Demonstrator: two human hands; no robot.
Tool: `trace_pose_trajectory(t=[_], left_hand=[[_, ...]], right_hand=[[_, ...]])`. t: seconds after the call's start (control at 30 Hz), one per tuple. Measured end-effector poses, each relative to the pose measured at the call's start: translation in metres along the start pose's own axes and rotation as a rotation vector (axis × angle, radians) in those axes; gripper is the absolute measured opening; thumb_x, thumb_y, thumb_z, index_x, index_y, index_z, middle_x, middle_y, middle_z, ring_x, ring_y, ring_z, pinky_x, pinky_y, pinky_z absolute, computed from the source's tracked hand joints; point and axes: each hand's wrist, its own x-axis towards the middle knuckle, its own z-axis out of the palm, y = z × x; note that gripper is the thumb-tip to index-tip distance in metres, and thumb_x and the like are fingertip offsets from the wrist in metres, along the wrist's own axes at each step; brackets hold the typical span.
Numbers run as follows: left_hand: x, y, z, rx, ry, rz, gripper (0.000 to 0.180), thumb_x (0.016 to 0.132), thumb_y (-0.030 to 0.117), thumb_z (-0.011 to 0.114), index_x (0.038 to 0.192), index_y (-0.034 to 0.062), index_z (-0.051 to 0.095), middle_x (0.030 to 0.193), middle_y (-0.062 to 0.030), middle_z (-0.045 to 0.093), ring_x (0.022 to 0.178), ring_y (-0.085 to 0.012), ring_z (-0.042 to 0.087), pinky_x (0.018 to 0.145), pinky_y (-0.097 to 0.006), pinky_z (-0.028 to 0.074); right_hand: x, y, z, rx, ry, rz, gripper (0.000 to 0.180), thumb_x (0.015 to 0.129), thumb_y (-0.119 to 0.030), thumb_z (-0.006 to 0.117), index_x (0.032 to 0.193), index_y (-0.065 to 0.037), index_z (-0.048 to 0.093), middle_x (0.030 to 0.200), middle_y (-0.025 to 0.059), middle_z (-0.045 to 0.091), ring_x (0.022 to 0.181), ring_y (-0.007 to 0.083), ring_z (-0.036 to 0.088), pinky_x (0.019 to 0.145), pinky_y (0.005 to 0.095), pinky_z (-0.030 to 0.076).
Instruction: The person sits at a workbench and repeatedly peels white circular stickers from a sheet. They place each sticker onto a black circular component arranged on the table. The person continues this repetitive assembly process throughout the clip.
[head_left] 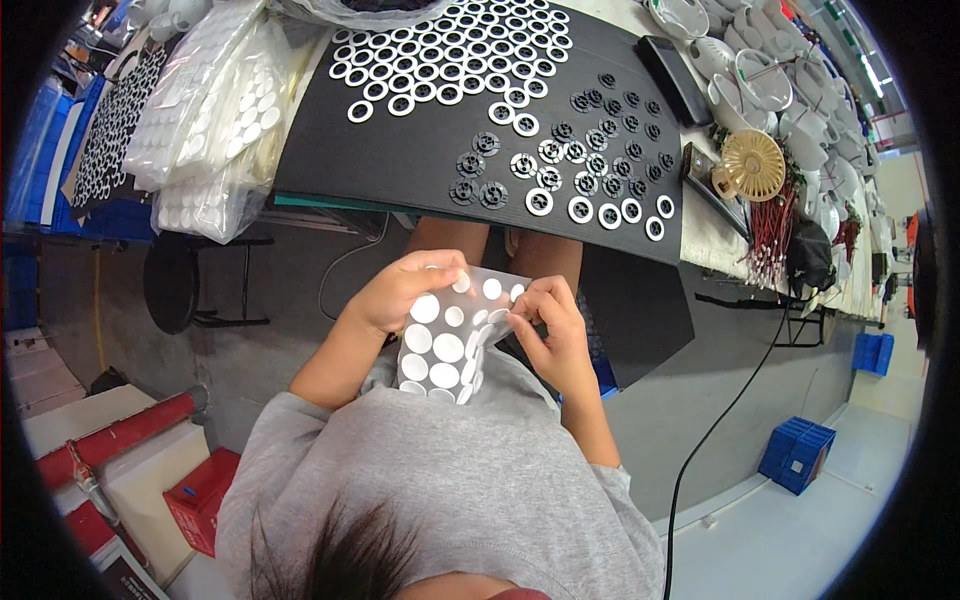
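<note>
In front of my body I hold a translucent sheet of round white stickers (473, 300) over my lap. My left hand (412, 288) pinches its upper left edge between thumb and fingers. At the upper right edge, the fingers of my right hand (552, 325) are closed on the sheet, which curls below them. Beyond it, a black tabletop (345, 160) carries many black round parts with white ring faces (450, 71). Nearer its right side lie several plain black slotted discs (486, 143) among a few white-ringed ones.
Clear plastic bags of white round stickers (215, 125) hang over the table's left edge. At right are a black tray (672, 80), a beige fan (752, 165), red wires (770, 235) and white housings (765, 75). A black stool (172, 283) and blue crate (797, 453) stand below.
</note>
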Motion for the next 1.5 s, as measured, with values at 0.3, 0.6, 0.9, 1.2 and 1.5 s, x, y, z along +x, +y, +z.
trace_pose_trajectory(t=[0.3, 0.6, 0.9, 1.2, 1.5], left_hand=[[-0.02, 0.002, -0.023, -0.094, 0.195, 0.129, 0.011, 0.089, 0.012, 0.046, 0.085, 0.0032, 0.052, 0.082, -0.0044, 0.058, 0.074, -0.0098, 0.058, 0.065, -0.022, 0.048], [-0.046, 0.016, -0.042, -0.122, 0.37, 0.303, 0.008, 0.087, 0.011, 0.048, 0.086, 0.0045, 0.051, 0.087, -0.0053, 0.058, 0.079, -0.0143, 0.06, 0.07, -0.027, 0.051], [-0.043, -0.002, -0.048, -0.182, 0.317, 0.254, 0.01, 0.088, 0.01, 0.046, 0.089, 0.0033, 0.053, 0.086, -0.0051, 0.059, 0.078, -0.0126, 0.059, 0.066, -0.024, 0.049], [-0.038, -0.001, -0.042, -0.207, 0.221, 0.237, 0.01, 0.089, 0.01, 0.045, 0.087, 0.0035, 0.054, 0.085, -0.0054, 0.06, 0.076, -0.0122, 0.059, 0.067, -0.024, 0.049], [-0.036, -0.002, -0.04, -0.225, 0.239, 0.211, 0.011, 0.089, 0.009, 0.046, 0.088, 0.0029, 0.054, 0.087, -0.0066, 0.06, 0.077, -0.0137, 0.06, 0.069, -0.025, 0.049]], right_hand=[[0.008, -0.003, -0.007, 0.069, -0.107, -0.064, 0.012, 0.071, 0.001, 0.063, 0.077, 0.0, 0.053, 0.08, 0.0079, 0.046, 0.073, 0.0188, 0.049, 0.062, 0.0263, 0.041], [0.058, -0.013, -0.018, -0.041, -0.099, -0.117, 0.009, 0.074, -0.001, 0.06, 0.078, 0.0, 0.052, 0.077, 0.007, 0.044, 0.071, 0.0179, 0.046, 0.06, 0.0263, 0.039], [0.115, 0.005, -0.006, -0.447, -0.017, -0.114, 0.007, 0.073, -0.01, 0.061, 0.073, -0.005, 0.056, 0.076, 0.0061, 0.051, 0.077, 0.0242, 0.048, 0.074, 0.0364, 0.03], [0.121, 0.008, 0.003, -0.593, 0.044, -0.156, 0.007, 0.072, -0.01, 0.061, 0.074, -0.004, 0.057, 0.079, 0.0079, 0.053, 0.08, 0.0257, 0.049, 0.076, 0.0376, 0.031], [0.122, 0.013, 0.003, -0.681, 0.139, -0.271, 0.007, 0.072, -0.008, 0.059, 0.075, -0.004, 0.055, 0.074, 0.0086, 0.055, 0.075, 0.0261, 0.05, 0.072, 0.0378, 0.033]])
